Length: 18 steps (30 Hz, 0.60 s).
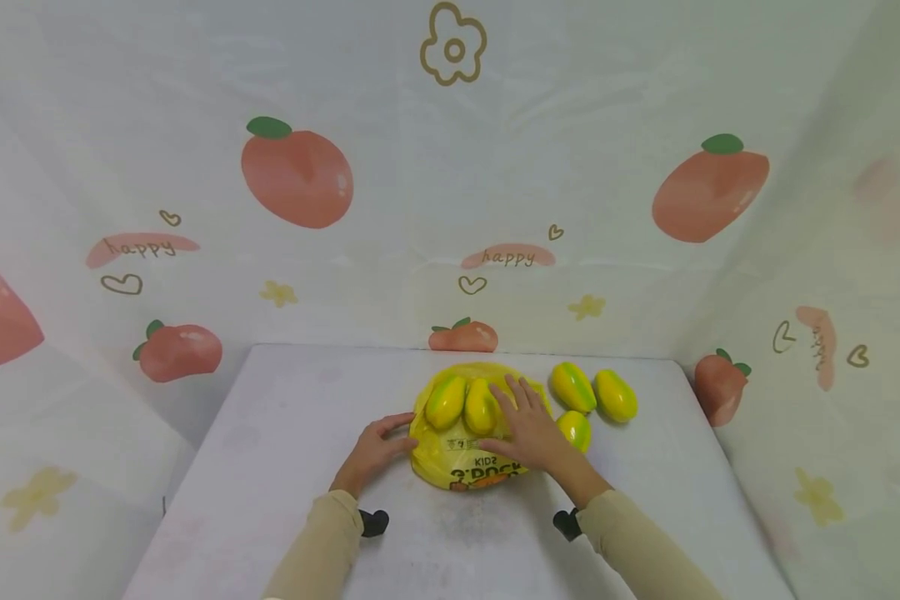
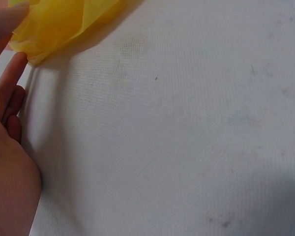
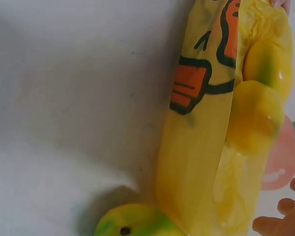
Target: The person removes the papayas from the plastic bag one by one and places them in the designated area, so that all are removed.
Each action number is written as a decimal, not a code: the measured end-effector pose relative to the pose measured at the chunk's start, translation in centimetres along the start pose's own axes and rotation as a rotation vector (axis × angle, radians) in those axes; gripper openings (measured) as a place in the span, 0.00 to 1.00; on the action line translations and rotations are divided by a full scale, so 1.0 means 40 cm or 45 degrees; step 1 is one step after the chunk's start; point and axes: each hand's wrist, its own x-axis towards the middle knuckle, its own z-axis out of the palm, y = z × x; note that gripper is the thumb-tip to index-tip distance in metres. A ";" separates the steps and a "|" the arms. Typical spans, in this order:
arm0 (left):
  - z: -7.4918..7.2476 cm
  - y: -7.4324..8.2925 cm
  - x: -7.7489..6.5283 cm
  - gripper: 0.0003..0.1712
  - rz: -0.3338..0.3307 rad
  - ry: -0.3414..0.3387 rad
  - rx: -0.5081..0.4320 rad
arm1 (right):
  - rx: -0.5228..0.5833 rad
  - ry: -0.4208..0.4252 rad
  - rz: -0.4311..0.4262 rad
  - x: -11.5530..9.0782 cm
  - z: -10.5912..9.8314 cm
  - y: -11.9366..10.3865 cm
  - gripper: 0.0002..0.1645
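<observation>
A yellow printed plastic bag (image 1: 438, 458) lies on the table with its mouth spread, and two yellow-green mangoes (image 1: 446, 402) sit in it side by side. My left hand (image 1: 375, 457) holds the bag's left edge, thumb and forefinger at the film; the left wrist view crops most of this grip. Over the bag's right part, my right hand (image 1: 528, 429) has its fingers spread beside the right mango (image 1: 480, 408), holding nothing. In the right wrist view its fingertips (image 3: 270, 225) stand apart from the mangoes inside the bag (image 3: 255, 118).
To the right of the bag lie three more mangoes: two at the back (image 1: 573, 387) (image 1: 616, 396) and one nearer (image 1: 576, 429), partly behind my right hand. The white table (image 1: 285, 467) meets fruit-printed cloth walls (image 1: 390, 283) at the back and sides.
</observation>
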 end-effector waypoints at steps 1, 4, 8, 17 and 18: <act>0.000 0.000 0.000 0.28 0.002 -0.002 -0.002 | 0.002 -0.003 0.003 0.004 0.002 -0.003 0.61; -0.002 0.001 0.000 0.28 0.003 -0.003 -0.013 | 0.014 -0.016 0.014 0.018 0.004 -0.014 0.62; -0.004 0.004 -0.002 0.28 -0.009 -0.003 -0.036 | 0.027 -0.029 0.033 0.040 0.010 -0.026 0.62; -0.004 0.007 -0.004 0.29 0.011 0.007 -0.014 | 0.125 -0.124 0.115 0.078 0.024 -0.051 0.60; -0.004 0.006 -0.004 0.29 0.014 0.006 -0.009 | 0.152 -0.136 0.134 0.082 0.027 -0.054 0.60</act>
